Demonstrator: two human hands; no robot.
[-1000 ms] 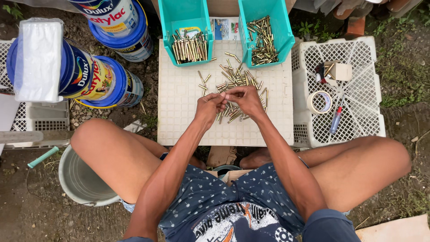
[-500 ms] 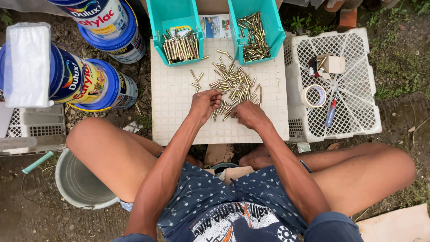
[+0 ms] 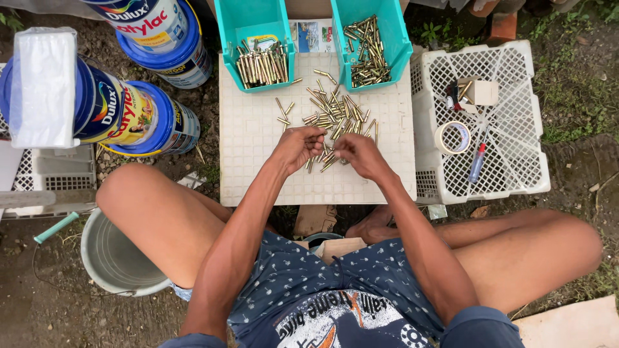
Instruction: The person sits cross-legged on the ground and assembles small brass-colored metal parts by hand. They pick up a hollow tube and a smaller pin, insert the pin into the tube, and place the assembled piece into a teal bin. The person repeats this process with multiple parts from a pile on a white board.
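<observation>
Head view, looking down: the left hand [image 3: 296, 147] and right hand [image 3: 361, 154] meet over a white perforated counter [image 3: 251, 167], fingers curled, seemingly pinching small brass pins; what each grips is unclear. The loose pile of brass pins [image 3: 332, 113] lies just beyond both hands, long axes mostly pointing diagonally away. Two teal bins [image 3: 258, 16] sit farther off.

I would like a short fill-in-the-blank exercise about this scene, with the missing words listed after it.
1. Both hands, left hand and right hand, work over a pile of small ____-coloured metal pins.
2. The pins lie on a white ____ plastic board.
3. Behind the pile stand two ____ plastic bins.
4. A roll of tape lies in the white lattice crate on the person's ____ side.

Missing words: brass; square-gridded; turquoise; right
</observation>
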